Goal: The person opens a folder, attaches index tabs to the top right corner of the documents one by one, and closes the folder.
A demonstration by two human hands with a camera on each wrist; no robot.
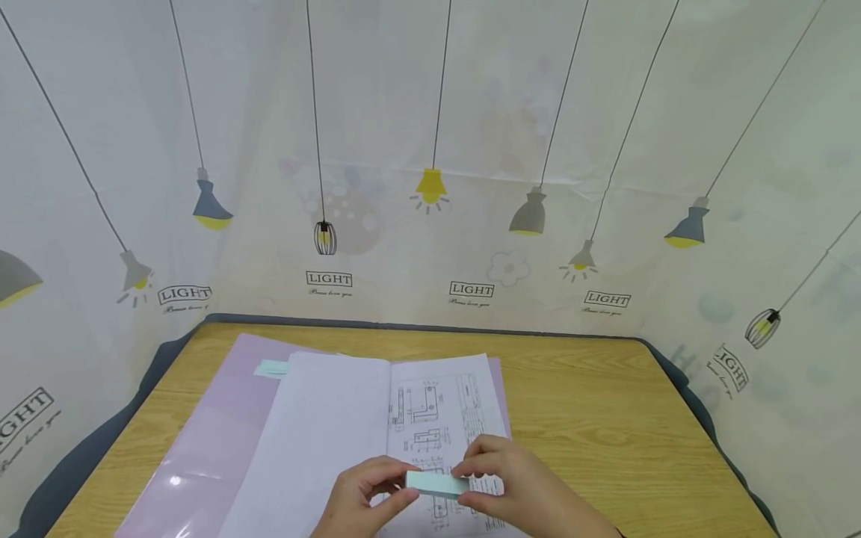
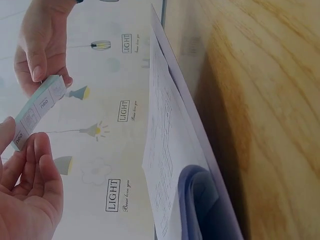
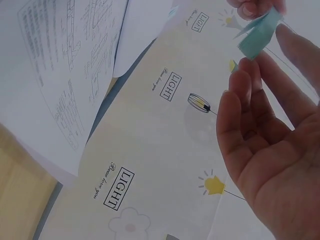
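Note:
A narrow mint-green pad of sticky notes (image 1: 437, 484) is held level over the right page of an open book (image 1: 323, 426). My left hand (image 1: 368, 497) pinches its left end between thumb and fingers. At the other end, the thumb and fingers of my right hand (image 1: 514, 478) grip the pad. Printed labels show along the pad's underside (image 2: 42, 107) in the left wrist view. A thin flap (image 3: 252, 25) stands away from the pad in the right wrist view, close to the left hand's fingertips.
The book's right page (image 1: 464, 396) carries technical drawings; a purple cover (image 1: 202, 448) lies under the pages. Mint-green strips (image 1: 272, 368) stick out past the left page's edge. The wooden table (image 1: 592, 411) meets a lamp-printed curtain (image 1: 390, 149) at its far edge.

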